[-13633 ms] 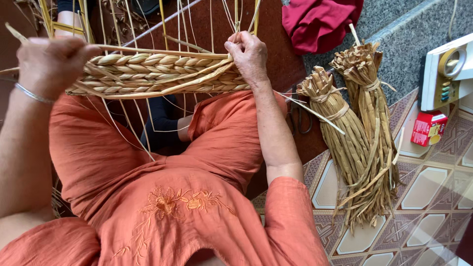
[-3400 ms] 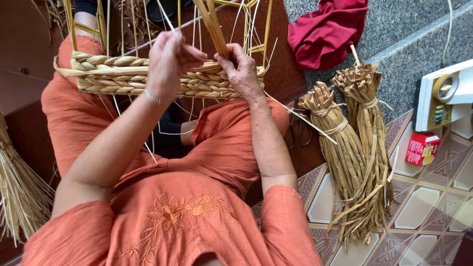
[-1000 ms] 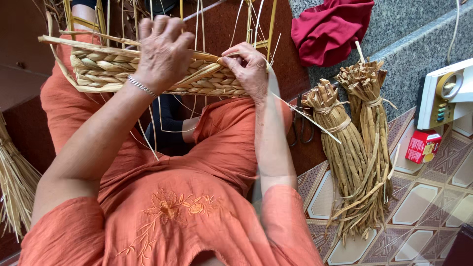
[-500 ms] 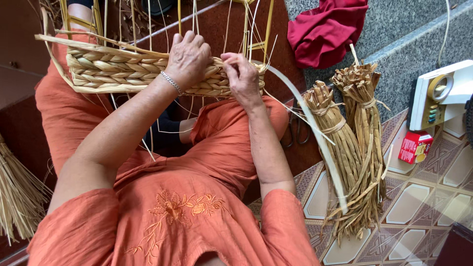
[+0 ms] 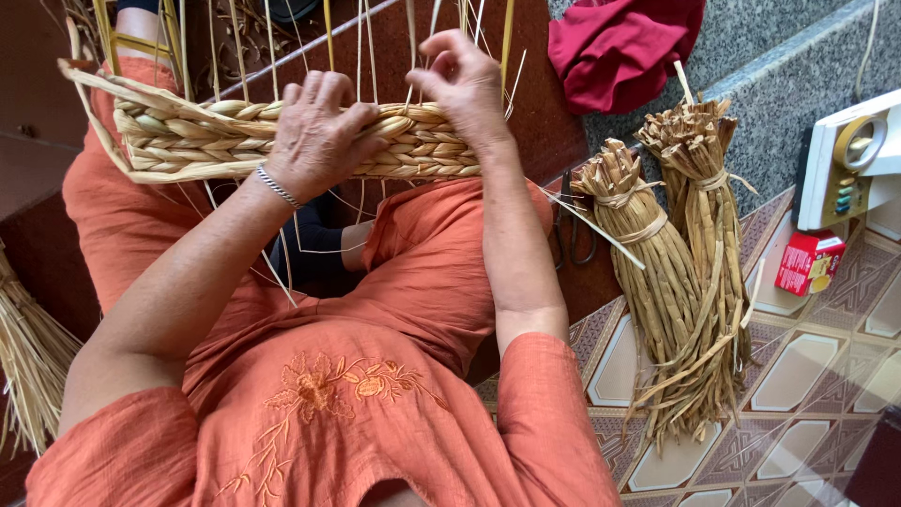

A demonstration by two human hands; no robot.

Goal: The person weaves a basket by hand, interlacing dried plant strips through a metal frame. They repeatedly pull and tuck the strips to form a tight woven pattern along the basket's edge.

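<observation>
A half-woven straw basket [image 5: 197, 141] rests across my lap, with thin upright stakes [image 5: 366, 38] rising from its braided wall. My left hand [image 5: 319, 131] lies over the middle of that wall, fingers curled onto the braid, a silver bangle on the wrist. My right hand [image 5: 460, 80] sits at the basket's right end, fingertips pinched on a straw strand among the stakes. I wear orange clothes with embroidered flowers.
Two tied bundles of dried straw [image 5: 676, 263] lie on the patterned tile floor at my right, with scissors [image 5: 572, 225] beside them. A red cloth [image 5: 629, 42] sits on the grey stone step. A white device [image 5: 849, 160] and small red box [image 5: 807, 263] are at far right. More straw [image 5: 28, 357] lies at left.
The long loose strand that arced down to the right has been drawn in. My left hand slid down onto the braided wall and my right hand rose to the stakes.
</observation>
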